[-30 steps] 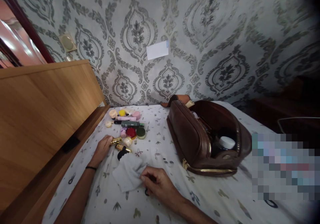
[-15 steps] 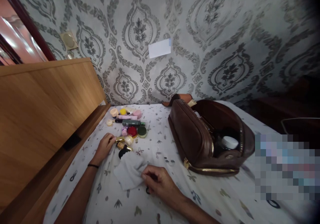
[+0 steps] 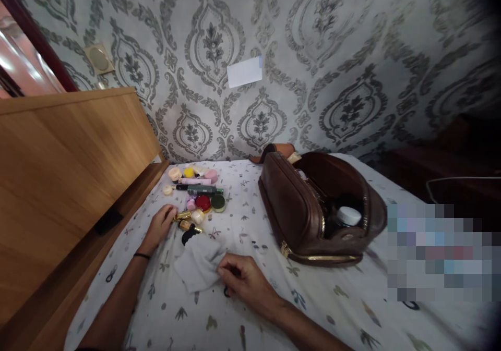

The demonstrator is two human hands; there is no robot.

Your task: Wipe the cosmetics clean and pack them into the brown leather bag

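While the left hand is meeting a gold tube, the right is lying by a white cloth

As the gold tube [image 3: 183, 215] is lying at the near left of the cosmetics, the left hand [image 3: 159, 225] is reaching it from the left, fingers curled and tips touching its left end; whether they are gripping it, I cannot tell. The tube is looking light, hard and slick, so its long sides are probably offering a surer hold than its rounded end. Just right of it a cream pot [image 3: 198, 216] is standing, with a red jar [image 3: 203, 203] and a dark green jar [image 3: 218, 203] farther off. Nearer, the white cloth [image 3: 198, 263] is lying crumpled, seemingly soft and limp. The right hand [image 3: 245, 278] is resting at its right edge, loosely curled; whether it is pinching any fabric is not showing. Well to the right, a brown bag [image 3: 282, 205] is standing unzipped.
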